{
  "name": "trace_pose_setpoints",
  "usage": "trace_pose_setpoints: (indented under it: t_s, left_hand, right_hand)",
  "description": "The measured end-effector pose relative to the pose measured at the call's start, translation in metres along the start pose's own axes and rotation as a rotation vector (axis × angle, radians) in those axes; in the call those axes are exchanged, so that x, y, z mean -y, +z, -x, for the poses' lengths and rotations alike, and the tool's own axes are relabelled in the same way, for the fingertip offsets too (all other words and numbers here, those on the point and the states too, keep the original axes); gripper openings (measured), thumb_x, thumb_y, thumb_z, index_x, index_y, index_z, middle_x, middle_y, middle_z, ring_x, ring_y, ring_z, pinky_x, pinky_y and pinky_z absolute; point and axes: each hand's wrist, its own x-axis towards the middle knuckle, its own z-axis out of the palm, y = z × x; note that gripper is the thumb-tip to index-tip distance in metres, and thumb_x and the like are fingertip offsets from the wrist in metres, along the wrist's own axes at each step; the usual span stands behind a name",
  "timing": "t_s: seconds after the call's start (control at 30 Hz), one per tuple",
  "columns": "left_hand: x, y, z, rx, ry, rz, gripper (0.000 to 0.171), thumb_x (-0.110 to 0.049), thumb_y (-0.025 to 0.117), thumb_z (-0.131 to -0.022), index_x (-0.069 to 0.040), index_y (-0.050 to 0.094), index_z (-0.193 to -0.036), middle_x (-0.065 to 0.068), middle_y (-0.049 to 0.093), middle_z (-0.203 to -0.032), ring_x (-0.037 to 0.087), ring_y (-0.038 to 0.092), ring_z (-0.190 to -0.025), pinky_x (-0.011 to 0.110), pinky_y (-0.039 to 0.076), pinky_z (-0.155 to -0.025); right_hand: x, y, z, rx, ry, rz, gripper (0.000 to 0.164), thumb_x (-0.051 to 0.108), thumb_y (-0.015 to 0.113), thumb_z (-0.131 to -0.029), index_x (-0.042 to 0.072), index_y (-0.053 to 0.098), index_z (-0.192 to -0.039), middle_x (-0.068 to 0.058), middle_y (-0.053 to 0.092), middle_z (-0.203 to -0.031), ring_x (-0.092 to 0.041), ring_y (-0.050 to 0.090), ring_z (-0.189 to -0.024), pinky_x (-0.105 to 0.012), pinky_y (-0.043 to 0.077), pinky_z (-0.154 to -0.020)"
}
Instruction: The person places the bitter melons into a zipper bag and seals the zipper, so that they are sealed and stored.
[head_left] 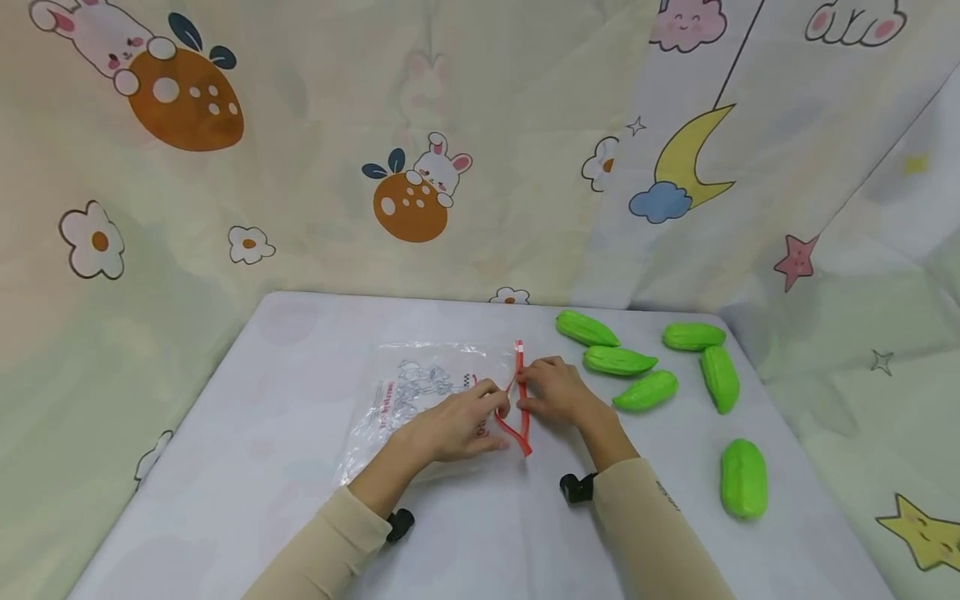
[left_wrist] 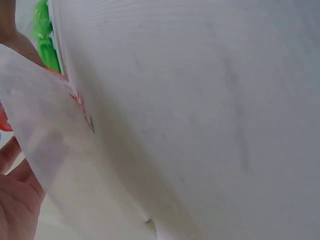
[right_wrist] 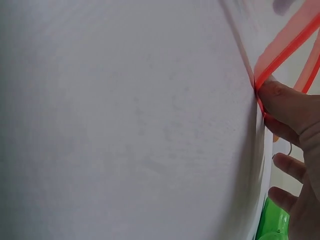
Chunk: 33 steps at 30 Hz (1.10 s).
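Observation:
A clear zip bag [head_left: 427, 375] with a red top strip and printed drawings lies on the table, its mouth facing right. The red edges stand apart in the middle and meet near both ends. My left hand [head_left: 461, 421] pinches the near-left red edge; in the left wrist view the bag's film hides part of that hand [left_wrist: 17, 205]. On the other edge, my right hand [head_left: 555, 390] pinches the red strip between thumb and finger, as the right wrist view shows at the thumb [right_wrist: 287, 102]. No contents show inside the bag.
Several green, ridged vegetable-like pieces lie to the right, among them one [head_left: 618, 361] near my right hand and one [head_left: 744, 479] close to the right edge. The white table [head_left: 247, 467] is backed by a patterned curtain [head_left: 315, 167]. Each wrist carries a small black camera [head_left: 577, 488].

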Motion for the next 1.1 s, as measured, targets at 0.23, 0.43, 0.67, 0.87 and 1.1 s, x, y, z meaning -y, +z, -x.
trace_pose_setpoints:
  t_s: [0.23, 0.43, 0.67, 0.87, 1.1]
  left_hand:
    - [0.000, -0.004, 0.001, -0.024, -0.012, 0.017, 0.038, -0.035, 0.076, -0.094, -0.012, 0.060, -0.120, -0.004, 0.050, -0.119, 0.009, 0.053, -0.081, 0.020, 0.049, -0.074]
    - [0.005, 0.000, 0.003, -0.073, -0.006, 0.048, 0.045, -0.041, 0.072, -0.096, -0.011, 0.054, -0.123, -0.004, 0.050, -0.126, 0.014, 0.057, -0.090, 0.023, 0.049, -0.079]
    - [0.008, 0.002, 0.003, -0.168, 0.036, 0.081, 0.037, -0.032, 0.073, -0.097, -0.016, 0.053, -0.123, 0.002, 0.060, -0.122, 0.011, 0.054, -0.095, 0.027, 0.051, -0.084]
    - [0.009, -0.001, -0.004, -0.233, 0.063, 0.104, 0.035, -0.022, 0.073, -0.098, -0.010, 0.056, -0.126, 0.008, 0.065, -0.121, 0.018, 0.062, -0.102, 0.031, 0.054, -0.090]
    - [0.008, 0.000, -0.001, -0.228, 0.028, 0.095, 0.033, -0.027, 0.070, -0.099, -0.014, 0.057, -0.126, -0.001, 0.067, -0.115, 0.015, 0.065, -0.097, 0.029, 0.056, -0.088]
  right_hand:
    - [-0.001, -0.001, 0.002, 0.003, 0.020, -0.043, 0.048, 0.037, 0.079, -0.091, 0.015, 0.068, -0.132, -0.008, 0.062, -0.139, -0.038, 0.041, -0.140, -0.063, 0.036, -0.111]
    - [-0.002, 0.002, 0.003, -0.006, 0.054, -0.095, 0.050, 0.037, 0.080, -0.090, 0.018, 0.067, -0.135, -0.005, 0.062, -0.139, -0.036, 0.040, -0.141, -0.062, 0.033, -0.113]
    - [-0.002, 0.006, 0.006, -0.013, 0.068, -0.116, 0.050, 0.036, 0.080, -0.090, 0.020, 0.066, -0.135, -0.003, 0.063, -0.137, -0.034, 0.038, -0.141, -0.062, 0.031, -0.113]
    - [-0.003, 0.005, 0.010, -0.043, 0.049, -0.141, 0.047, 0.030, 0.079, -0.091, 0.018, 0.066, -0.135, -0.004, 0.063, -0.135, -0.036, 0.040, -0.138, -0.064, 0.031, -0.110]
    - [-0.001, 0.006, 0.010, -0.036, 0.049, -0.143, 0.048, 0.032, 0.079, -0.091, 0.018, 0.065, -0.135, -0.004, 0.063, -0.137, -0.036, 0.039, -0.139, -0.064, 0.029, -0.112]
